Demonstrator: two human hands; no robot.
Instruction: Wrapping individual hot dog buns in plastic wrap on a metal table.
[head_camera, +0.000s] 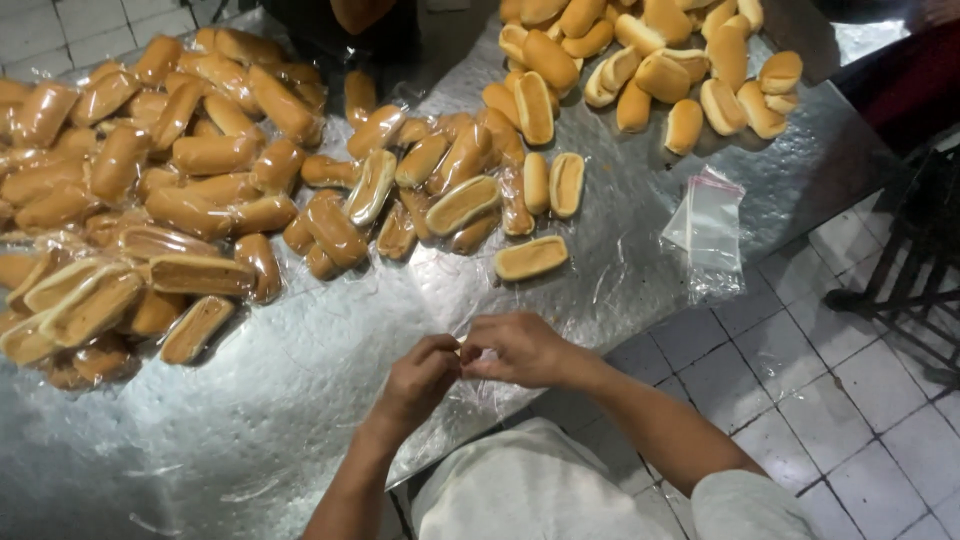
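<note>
At the desk's near edge, head view, top down:

left hand: the left hand (420, 378) sits low centre over the foil-covered desk (250, 420), fingers curled in, grip pinched shut on a thin clear bag (478, 392). Fingertips point right and meet the other hand.

right hand: the right hand (520, 348) is just beside it, touching at the fingertips, grip pinched on that same bag. Forearm runs off to the lower right.

bag: pretty hard to see tbh, it's see-through film bunched between and under both hands, right at the desk edge. Can't tell whether anything's inside it.

loose bun: one bare bun (531, 258) lies alone on the foil, up from the hands, nearest bun to them but well apart.

wrapped buns: a big heap of buns in shiny wrap (190, 190) fills the left half of the desk, some lying cut side up.

middle bunch: a smaller mixed cluster (450, 170) at centre, a few wrapped, a few bare.

bare buns: a pile of unwrapped ones (650, 60) at the top right.

spare bags: a flat stack of clear bags (708, 225) on the right edge of the desk, partly hanging over it.

floor: white tiles (860, 400) on the right, with a dark metal frame (915, 280) standing on them.
</note>
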